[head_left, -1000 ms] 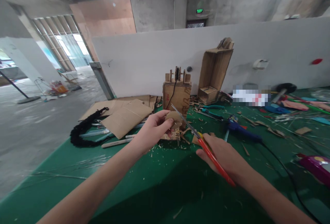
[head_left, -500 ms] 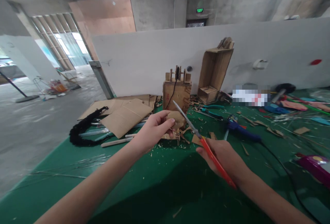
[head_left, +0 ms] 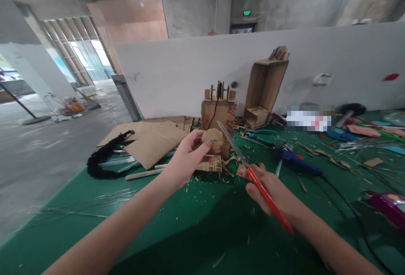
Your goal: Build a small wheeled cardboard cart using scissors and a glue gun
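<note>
My left hand (head_left: 186, 157) pinches a small roundish piece of brown cardboard (head_left: 212, 136) above the green table (head_left: 158, 224). My right hand (head_left: 272, 192) grips red-handled scissors (head_left: 253, 178); their metal blades point up and left, the tips right beside the cardboard piece's right edge. Whether the blades touch the piece I cannot tell. Cardboard scraps (head_left: 211, 166) lie on the table just under the piece.
A cardboard box with pegs (head_left: 218, 112) and a taller open cardboard box (head_left: 264, 89) stand against a white partition. Flat cardboard sheets (head_left: 152, 138) and black cord (head_left: 101, 161) lie left. A blue tool (head_left: 297, 161), pliers (head_left: 261, 133) and a purple object (head_left: 387, 205) lie right.
My left hand has turned and lifted the cardboard piece a little. The scissors have shifted slightly right and the blades stay by the piece's edge.
</note>
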A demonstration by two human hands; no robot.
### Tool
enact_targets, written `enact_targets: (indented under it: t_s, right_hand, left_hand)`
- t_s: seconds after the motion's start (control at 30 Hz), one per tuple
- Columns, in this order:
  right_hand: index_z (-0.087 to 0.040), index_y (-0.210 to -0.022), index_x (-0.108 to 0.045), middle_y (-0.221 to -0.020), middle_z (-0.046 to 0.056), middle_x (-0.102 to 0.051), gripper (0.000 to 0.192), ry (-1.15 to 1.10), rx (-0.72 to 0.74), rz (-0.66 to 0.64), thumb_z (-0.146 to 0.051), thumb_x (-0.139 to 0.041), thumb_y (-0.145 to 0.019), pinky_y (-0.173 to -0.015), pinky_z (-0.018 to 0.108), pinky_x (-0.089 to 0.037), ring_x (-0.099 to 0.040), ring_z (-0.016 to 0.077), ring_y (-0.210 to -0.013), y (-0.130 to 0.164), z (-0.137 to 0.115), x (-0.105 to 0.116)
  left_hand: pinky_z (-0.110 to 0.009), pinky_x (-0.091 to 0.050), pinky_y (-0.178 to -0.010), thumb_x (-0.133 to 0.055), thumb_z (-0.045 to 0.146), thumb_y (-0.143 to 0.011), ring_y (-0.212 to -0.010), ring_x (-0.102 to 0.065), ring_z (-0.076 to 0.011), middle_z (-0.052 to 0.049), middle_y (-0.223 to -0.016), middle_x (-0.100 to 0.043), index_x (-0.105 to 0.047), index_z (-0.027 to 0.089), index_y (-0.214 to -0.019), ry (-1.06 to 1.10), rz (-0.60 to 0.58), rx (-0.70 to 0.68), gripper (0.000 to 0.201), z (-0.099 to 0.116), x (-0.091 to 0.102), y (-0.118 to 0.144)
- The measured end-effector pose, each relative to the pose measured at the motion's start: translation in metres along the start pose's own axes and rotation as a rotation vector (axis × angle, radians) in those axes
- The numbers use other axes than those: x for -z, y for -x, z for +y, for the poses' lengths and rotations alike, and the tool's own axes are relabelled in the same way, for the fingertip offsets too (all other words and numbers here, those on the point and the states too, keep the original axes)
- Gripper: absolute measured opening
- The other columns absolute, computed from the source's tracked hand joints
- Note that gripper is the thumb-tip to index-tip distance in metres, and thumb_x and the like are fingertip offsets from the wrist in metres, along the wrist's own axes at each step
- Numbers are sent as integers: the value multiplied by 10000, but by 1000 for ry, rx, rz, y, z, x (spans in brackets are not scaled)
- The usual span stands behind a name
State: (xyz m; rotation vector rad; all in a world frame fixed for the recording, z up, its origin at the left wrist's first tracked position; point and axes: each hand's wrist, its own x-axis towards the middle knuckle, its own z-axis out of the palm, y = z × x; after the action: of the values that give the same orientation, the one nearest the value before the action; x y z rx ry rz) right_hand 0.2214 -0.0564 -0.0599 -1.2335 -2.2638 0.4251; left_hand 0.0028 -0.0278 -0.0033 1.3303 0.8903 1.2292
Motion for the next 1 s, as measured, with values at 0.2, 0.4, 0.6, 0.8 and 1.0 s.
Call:
enact_targets:
  t_s: [0.2, 0.4, 0.6, 0.8, 1.0]
  right_hand:
    - [-189, -808, -483, -876, 106, -578, 372, -25, -55, -57, -510, -317, -896, -685, 369, -465, -595, 233, -777, 0, 0, -1]
    - [-171, -934, -509, -929, 123, -599, 403, -48, -63, -57, -530, -334, -886, -668, 379, -457, -577, 219, -714, 0, 1, -2]
    - [-175, -926, -490, -935, 145, -591, 476, -47, -101, -69, -612, -313, -857, -706, 402, -447, -584, 268, -819, 0, 2, -2]
    - [-179, -917, -493, -894, 131, -595, 463, -36, -105, -56, -600, -306, -868, -690, 394, -440, -588, 263, -804, -1, 2, -3]
    - [-195, -885, -492, -813, 79, -609, 344, -7, -128, -18, -519, -376, -885, -632, 337, -423, -585, 211, -714, -2, -3, -1]
  left_hand:
    - [-300, -525, -749, -646, 291, -780, -829, -649, -159, -56, -959, -655, -559, 155, -920, 79, -40, -2, 213, -2, -2, 0]
    - [-327, -526, -798, -635, 271, -786, -825, -652, -158, -60, -958, -659, -575, 138, -931, 95, -43, -10, 205, -2, -3, 0]
    - [-333, -520, -826, -621, 241, -793, -784, -653, -140, -23, -854, -664, -570, 138, -918, 91, -40, -10, 170, -2, -4, 0]
    - [-355, -520, -855, -619, 232, -789, -833, -661, -160, -46, -906, -675, -572, 131, -924, 103, -45, -4, 174, -7, -5, 0]
    - [-333, -544, -824, -605, 217, -796, -807, -676, -157, -58, -932, -679, -588, 126, -935, 79, -43, 4, 167, -5, -6, 2]
